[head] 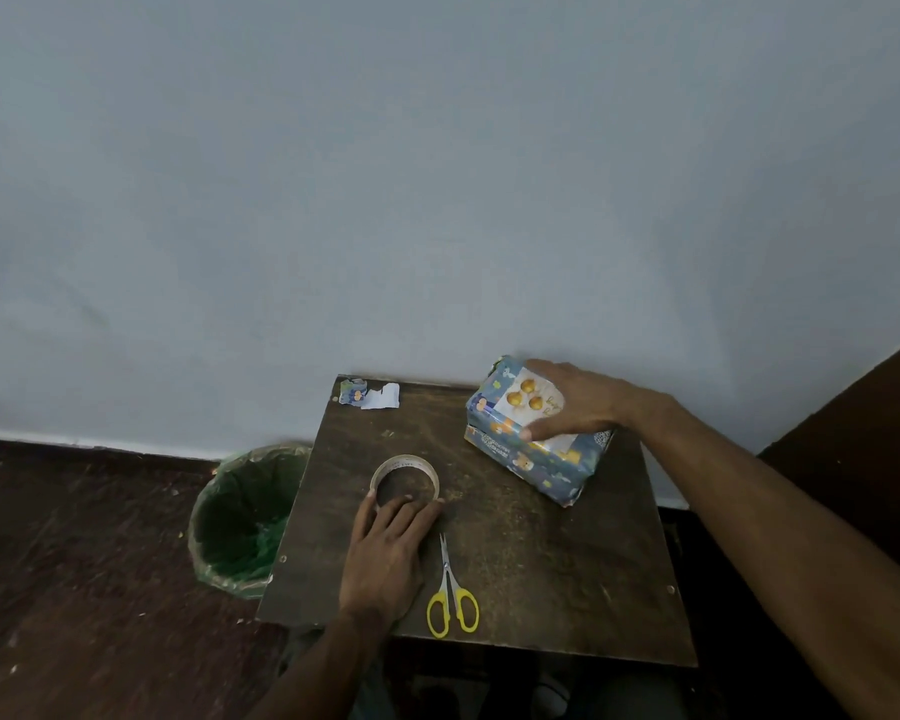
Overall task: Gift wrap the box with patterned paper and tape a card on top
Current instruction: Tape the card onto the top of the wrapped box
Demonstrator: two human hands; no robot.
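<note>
The wrapped box sits at the table's far right corner, the right hand flat on its card. Likely light, slick paper — hold its edges. Left hand grips the tape roll — just left of the box.

You are in a plain room at home: small worn wooden table against a bare wall, lined bin on the floor.
</note>
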